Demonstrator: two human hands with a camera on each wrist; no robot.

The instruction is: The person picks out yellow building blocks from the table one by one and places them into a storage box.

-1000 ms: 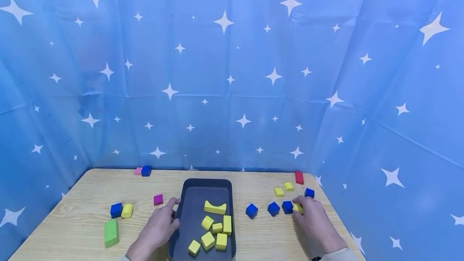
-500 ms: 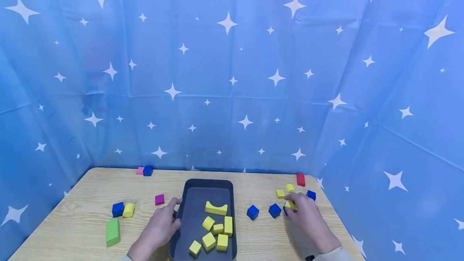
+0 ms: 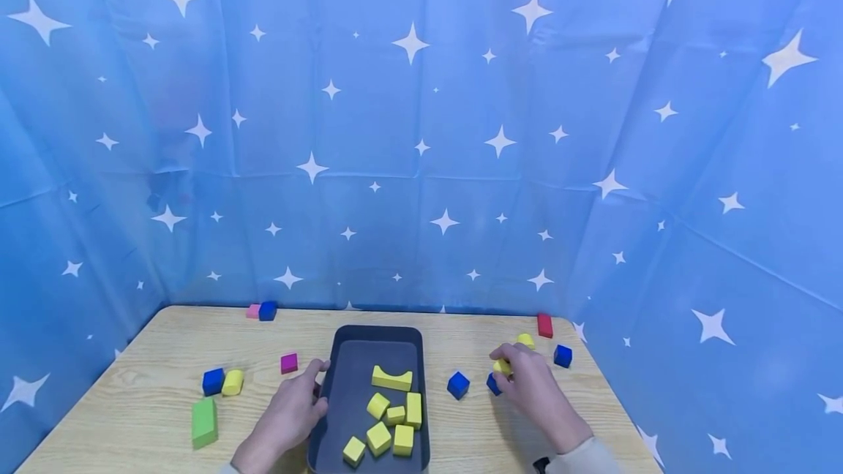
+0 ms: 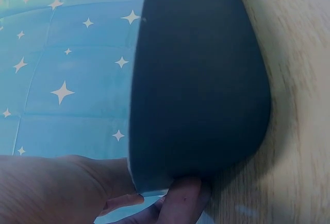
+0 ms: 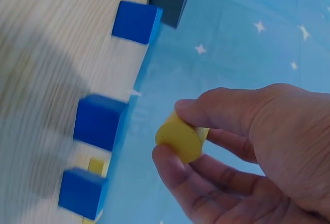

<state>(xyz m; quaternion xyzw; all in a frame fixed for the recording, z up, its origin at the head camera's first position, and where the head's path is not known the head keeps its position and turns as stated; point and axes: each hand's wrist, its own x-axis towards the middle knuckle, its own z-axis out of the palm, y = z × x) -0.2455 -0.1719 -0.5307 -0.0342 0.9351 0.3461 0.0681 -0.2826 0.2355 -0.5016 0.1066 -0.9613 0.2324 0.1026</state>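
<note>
My right hand [image 3: 535, 390] pinches a yellow cylinder block [image 5: 179, 137] between thumb and fingers, its round end showing in the right wrist view. In the head view that hand is over the right part of the table, partly covering a blue cube [image 3: 494, 384]. My left hand [image 3: 290, 404] holds the left wall of a dark tray [image 3: 339, 357]; the left wrist view shows fingertips [image 4: 184, 198] against the wall's outer face. Inside the tray lie a yellow arch block [image 3: 391, 379] and several smaller yellow blocks [image 3: 378, 438].
Left of the tray are a magenta block [image 3: 289, 363], a blue cube [image 3: 214, 382], a yellow cylinder [image 3: 233, 382] and a green block [image 3: 205, 423]. Pink and blue blocks [image 3: 267, 311] sit at the back edge. At right are a red block [image 3: 544, 325] and blue cubes [image 3: 458, 385].
My right hand has moved left toward the tray, carrying the yellow cylinder block past the row of blue cubes. My left hand keeps its place on the tray.
</note>
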